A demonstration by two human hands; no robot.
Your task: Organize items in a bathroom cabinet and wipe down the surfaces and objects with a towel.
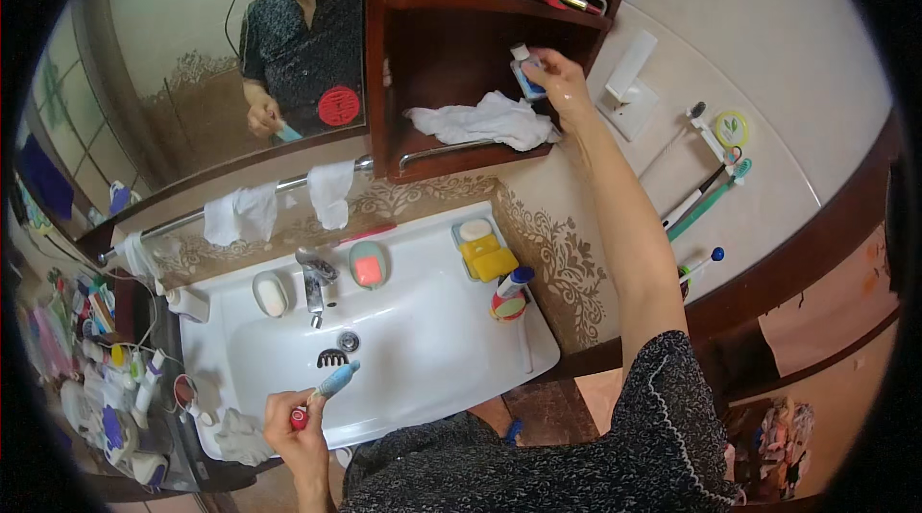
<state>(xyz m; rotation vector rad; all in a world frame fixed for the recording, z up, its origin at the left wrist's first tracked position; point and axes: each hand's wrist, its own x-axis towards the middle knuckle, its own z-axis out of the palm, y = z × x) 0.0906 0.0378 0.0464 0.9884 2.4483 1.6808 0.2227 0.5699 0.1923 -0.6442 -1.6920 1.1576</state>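
Observation:
My left hand (297,434) is over the front rim of the white washbasin (410,358), closed around a slim light-blue patterned tube (336,379). A red round piece (298,418) shows between its fingers; whether it belongs to the tube I cannot tell. Up in the open shelf of the dark wooden cabinet (439,37), my right hand (563,81) grips a small clear bottle (520,73) with a white cap and blue label. Just below that bottle, a crumpled white cloth (482,122) lies on the shelf behind a metal rail.
Soap dishes hold a white bar (272,297), a pink bar (367,270) and yellow bars (488,257). The faucet (315,282) stands at the basin's back. A blue-capped container (511,297) is on the right rim. White cloths (241,216) hang from a rail below the mirror (173,66).

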